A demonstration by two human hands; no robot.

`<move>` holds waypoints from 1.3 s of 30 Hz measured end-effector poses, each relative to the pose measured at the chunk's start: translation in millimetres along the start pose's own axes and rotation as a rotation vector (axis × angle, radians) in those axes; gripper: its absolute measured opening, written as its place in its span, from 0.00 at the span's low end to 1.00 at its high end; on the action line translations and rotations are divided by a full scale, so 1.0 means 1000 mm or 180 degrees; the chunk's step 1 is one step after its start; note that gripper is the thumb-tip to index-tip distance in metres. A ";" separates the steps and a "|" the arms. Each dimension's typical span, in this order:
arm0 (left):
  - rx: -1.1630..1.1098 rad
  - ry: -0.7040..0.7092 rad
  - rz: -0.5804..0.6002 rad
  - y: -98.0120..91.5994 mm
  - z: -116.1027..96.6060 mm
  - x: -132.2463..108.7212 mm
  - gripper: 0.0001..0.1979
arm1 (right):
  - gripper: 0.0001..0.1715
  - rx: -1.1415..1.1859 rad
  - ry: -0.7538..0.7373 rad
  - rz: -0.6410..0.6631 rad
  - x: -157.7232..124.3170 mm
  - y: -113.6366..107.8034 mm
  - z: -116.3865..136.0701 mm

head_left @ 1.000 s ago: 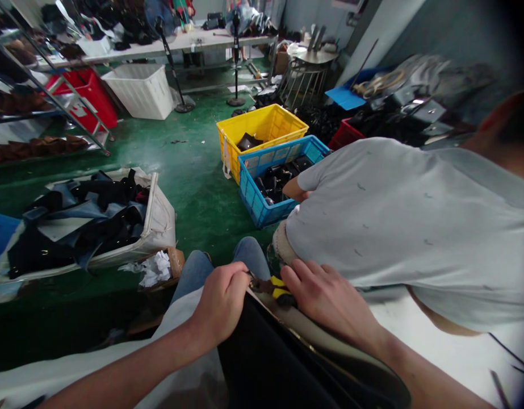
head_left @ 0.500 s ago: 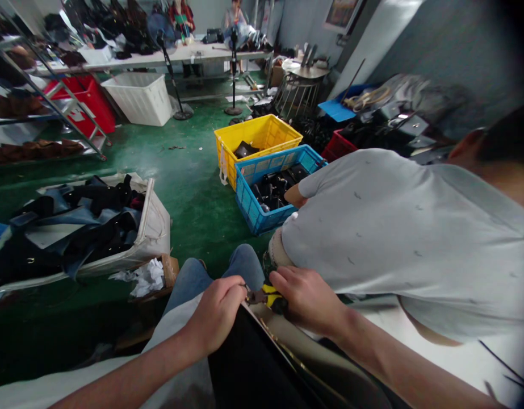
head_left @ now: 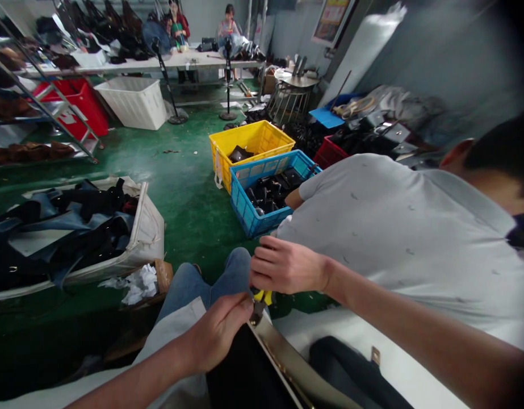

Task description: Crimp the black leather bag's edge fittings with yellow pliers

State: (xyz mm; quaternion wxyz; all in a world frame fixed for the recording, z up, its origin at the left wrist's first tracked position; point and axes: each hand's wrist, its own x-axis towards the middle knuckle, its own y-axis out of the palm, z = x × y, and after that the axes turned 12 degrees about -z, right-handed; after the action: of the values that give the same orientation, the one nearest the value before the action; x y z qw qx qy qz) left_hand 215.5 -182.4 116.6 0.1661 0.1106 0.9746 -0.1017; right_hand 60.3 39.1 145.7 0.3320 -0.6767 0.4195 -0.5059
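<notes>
My left hand (head_left: 214, 334) is closed on the top corner of a black bag-like piece (head_left: 242, 375); its kind is not fully clear. A pale strip (head_left: 289, 349) with gold-coloured metal runs along the piece's right edge. My right hand (head_left: 287, 266) is closed around yellow-handled pliers (head_left: 260, 307), knuckles up. The jaws point down at that corner, right beside my left fingertips. Whatever the jaws may grip is too small to make out. A dark piece (head_left: 351, 369) lies on white material to the right.
Close on my right, a person in a grey shirt (head_left: 385, 227) bends towards a blue crate (head_left: 262, 221) of black items. Behind it stands a yellow crate (head_left: 219, 150). At left are a white bin (head_left: 153, 221) of dark pieces and a small box (head_left: 163, 275) with crumpled paper.
My right hand has risen and turned, tipping the pliers from nearly level to steeply downward. My left hand has shifted slightly lower, still on the corner. The dark piece at right shows more.
</notes>
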 end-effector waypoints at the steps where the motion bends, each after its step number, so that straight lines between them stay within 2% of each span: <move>1: -0.0061 -0.0034 -0.0043 0.001 0.003 -0.001 0.22 | 0.08 -0.0006 -0.0035 0.0074 0.003 -0.002 0.000; 4: -0.0115 -0.0129 -0.0328 -0.005 0.010 -0.002 0.21 | 0.12 -0.0295 0.0263 0.0520 0.012 -0.011 0.016; 7: 0.0003 -0.0109 -0.0567 -0.017 0.012 0.000 0.21 | 0.19 -0.0633 0.0979 0.0980 0.023 -0.018 0.050; 10: 0.0115 -0.0025 -0.0408 -0.022 0.012 0.006 0.22 | 0.18 -0.0677 0.1676 0.1502 0.028 -0.022 0.080; 14: 0.0174 0.0084 -0.0307 -0.013 0.014 0.010 0.23 | 0.15 -0.0775 0.2066 0.1782 0.029 -0.025 0.096; 19: 0.0163 0.0076 -0.0344 -0.004 0.016 0.009 0.22 | 0.29 -0.0803 0.2211 0.1708 0.025 -0.028 0.101; 25: 0.0177 0.0077 -0.0435 -0.006 0.009 0.005 0.22 | 0.31 -0.0994 0.2595 0.1917 0.030 -0.029 0.126; 28: 0.0316 0.0088 -0.0427 -0.005 0.009 0.002 0.22 | 0.29 -0.1152 0.2653 0.2114 0.036 -0.032 0.140; 34: 0.0530 0.0063 -0.0430 0.002 0.005 0.000 0.22 | 0.14 -0.1282 0.2576 0.2356 0.044 -0.041 0.153; 39: 0.0576 -0.0033 -0.0461 0.006 0.005 -0.002 0.21 | 0.12 -0.1194 0.2485 0.2422 0.049 -0.043 0.155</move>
State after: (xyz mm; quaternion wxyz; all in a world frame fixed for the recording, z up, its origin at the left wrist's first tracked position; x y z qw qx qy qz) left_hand 220.4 -178.5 112.4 0.1526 0.0540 0.9660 -0.2017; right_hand 226.2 17.3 161.1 0.1855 -0.2886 0.8074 -0.4801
